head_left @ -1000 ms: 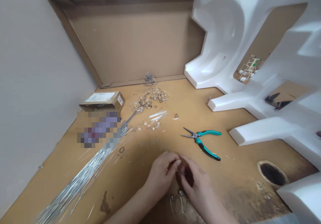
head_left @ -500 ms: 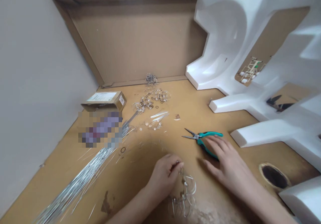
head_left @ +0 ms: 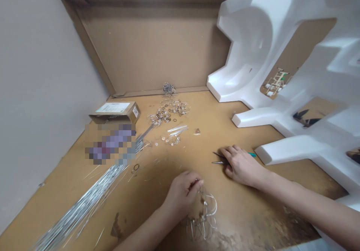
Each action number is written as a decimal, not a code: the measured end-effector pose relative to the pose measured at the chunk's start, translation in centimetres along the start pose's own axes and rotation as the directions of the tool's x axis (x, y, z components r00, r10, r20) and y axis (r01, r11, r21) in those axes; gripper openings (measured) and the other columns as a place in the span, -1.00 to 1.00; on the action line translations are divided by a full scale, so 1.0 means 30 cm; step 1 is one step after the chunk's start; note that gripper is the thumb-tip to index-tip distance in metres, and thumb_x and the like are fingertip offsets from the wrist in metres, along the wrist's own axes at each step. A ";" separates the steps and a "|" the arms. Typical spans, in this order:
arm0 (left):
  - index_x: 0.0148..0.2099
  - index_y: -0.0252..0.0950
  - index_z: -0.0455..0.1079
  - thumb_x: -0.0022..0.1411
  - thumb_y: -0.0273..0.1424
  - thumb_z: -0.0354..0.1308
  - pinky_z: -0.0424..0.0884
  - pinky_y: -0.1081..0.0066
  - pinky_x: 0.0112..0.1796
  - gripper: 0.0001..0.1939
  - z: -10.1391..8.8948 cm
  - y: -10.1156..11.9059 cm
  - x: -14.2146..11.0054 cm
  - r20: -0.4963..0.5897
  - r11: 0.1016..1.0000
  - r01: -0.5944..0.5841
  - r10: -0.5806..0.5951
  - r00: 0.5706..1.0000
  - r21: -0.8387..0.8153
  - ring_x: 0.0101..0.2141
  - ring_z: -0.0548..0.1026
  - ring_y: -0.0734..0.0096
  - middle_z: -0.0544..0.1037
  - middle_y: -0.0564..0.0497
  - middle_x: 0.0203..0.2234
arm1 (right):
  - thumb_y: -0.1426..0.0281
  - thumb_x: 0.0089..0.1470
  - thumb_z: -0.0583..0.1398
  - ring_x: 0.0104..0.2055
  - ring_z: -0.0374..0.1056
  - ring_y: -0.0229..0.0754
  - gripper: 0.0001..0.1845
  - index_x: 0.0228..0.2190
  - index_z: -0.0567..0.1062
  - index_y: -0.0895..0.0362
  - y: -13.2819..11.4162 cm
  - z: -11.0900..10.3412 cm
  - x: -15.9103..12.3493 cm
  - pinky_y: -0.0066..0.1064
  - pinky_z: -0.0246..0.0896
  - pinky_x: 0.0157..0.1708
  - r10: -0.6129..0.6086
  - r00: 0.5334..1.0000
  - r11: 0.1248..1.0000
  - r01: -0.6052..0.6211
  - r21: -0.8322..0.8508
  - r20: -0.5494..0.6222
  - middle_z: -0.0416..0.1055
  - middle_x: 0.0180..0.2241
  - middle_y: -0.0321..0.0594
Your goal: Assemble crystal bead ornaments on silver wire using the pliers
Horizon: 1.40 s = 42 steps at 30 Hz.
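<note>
My left hand (head_left: 182, 193) is pinched shut on the top of a bent wire piece (head_left: 204, 215) made of several thin loops, which hangs against the brown board low in the middle. To its right, my right hand (head_left: 242, 164) lies over the teal-handled pliers (head_left: 221, 158), fingers curled round the handles. Only the metal jaws and a bit of teal handle (head_left: 252, 154) show past the hand. The two hands are apart.
A long bundle of straight silver wires (head_left: 84, 202) runs from the lower left. A small cardboard box (head_left: 116, 111), scattered small rings and clear beads (head_left: 170, 112) lie farther back. Large white foam packing pieces (head_left: 281, 93) fill the right. A cardboard wall (head_left: 157, 48) stands behind.
My right hand left the wire piece, reached right and closed over the pliers. My left hand stayed low in the middle, holding the wire piece.
</note>
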<state>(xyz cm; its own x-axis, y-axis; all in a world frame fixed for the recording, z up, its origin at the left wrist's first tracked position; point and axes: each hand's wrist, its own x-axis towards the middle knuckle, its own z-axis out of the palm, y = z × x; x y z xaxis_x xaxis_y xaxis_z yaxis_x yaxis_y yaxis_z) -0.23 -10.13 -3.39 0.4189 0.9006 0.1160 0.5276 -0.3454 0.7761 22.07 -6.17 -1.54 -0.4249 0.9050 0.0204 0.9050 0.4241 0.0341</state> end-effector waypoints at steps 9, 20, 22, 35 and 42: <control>-0.43 -0.29 0.31 0.20 -0.42 -0.06 0.21 0.50 -0.39 -0.81 0.001 -0.009 0.002 -0.012 1.000 -0.006 0.006 1.000 -0.020 -0.45 0.34 0.44 0.39 0.07 -0.54 | 0.35 -0.25 0.10 -0.06 0.16 0.12 -0.24 0.06 0.14 0.32 0.065 0.011 -0.118 -0.18 0.10 -0.20 0.038 0.996 0.996 -0.031 -0.082 0.081 0.23 -0.04 0.13; -0.42 -0.30 0.32 0.19 -0.43 -0.03 0.20 0.51 -0.40 -0.83 0.003 -0.018 0.008 -0.014 0.999 -0.020 0.020 1.000 -0.033 -0.46 0.34 0.45 0.40 0.07 -0.54 | 0.44 -0.14 0.08 -0.31 0.22 -0.11 -0.75 -0.30 0.30 0.14 0.106 -0.065 -0.101 -0.34 0.08 -0.33 -0.032 0.999 0.999 0.031 0.010 0.044 0.27 -0.33 -0.14; -0.42 -0.31 0.32 0.18 -0.43 -0.03 0.20 0.51 -0.41 -0.84 0.003 -0.017 0.010 -0.010 1.000 -0.017 0.017 1.000 -0.027 -0.46 0.34 0.45 0.39 0.06 -0.55 | 0.46 -0.13 0.08 -0.38 0.21 -0.17 -0.79 -0.33 0.28 0.12 0.082 -0.109 -0.123 -0.37 0.05 -0.38 -0.111 0.990 0.989 0.101 0.106 0.088 0.27 -0.36 -0.19; -0.46 -0.31 0.31 0.18 -0.44 -0.04 0.18 0.52 -0.44 -0.80 -0.004 -0.004 0.009 0.003 0.998 -0.063 0.063 0.998 -0.015 -0.49 0.32 0.47 0.36 0.07 -0.58 | 0.53 -0.26 0.08 -0.36 0.16 -0.11 -0.80 -0.46 0.28 0.09 -0.040 -0.147 -0.134 -0.34 -0.08 -0.37 -0.236 0.961 0.971 0.227 0.075 0.141 0.27 -0.43 -0.22; -0.44 -0.31 0.34 0.19 -0.45 -0.04 0.19 0.52 -0.42 -0.81 -0.006 -0.002 0.009 0.001 0.997 -0.073 0.073 0.997 -0.027 -0.47 0.33 0.47 0.38 0.06 -0.57 | 0.55 -0.29 0.07 -0.36 0.16 -0.12 -0.76 -0.44 0.29 0.10 -0.038 -0.145 -0.140 -0.36 -0.09 -0.38 -0.233 0.964 0.972 0.225 0.072 0.129 0.28 -0.43 -0.21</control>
<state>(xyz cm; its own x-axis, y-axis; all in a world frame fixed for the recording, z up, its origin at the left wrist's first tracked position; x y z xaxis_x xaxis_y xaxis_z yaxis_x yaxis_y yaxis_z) -0.28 -9.82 -3.30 0.4567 0.8729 0.1716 0.4760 -0.4027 0.7818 22.72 -10.60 2.69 -0.6174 0.7779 -0.1173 0.7853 0.6182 -0.0339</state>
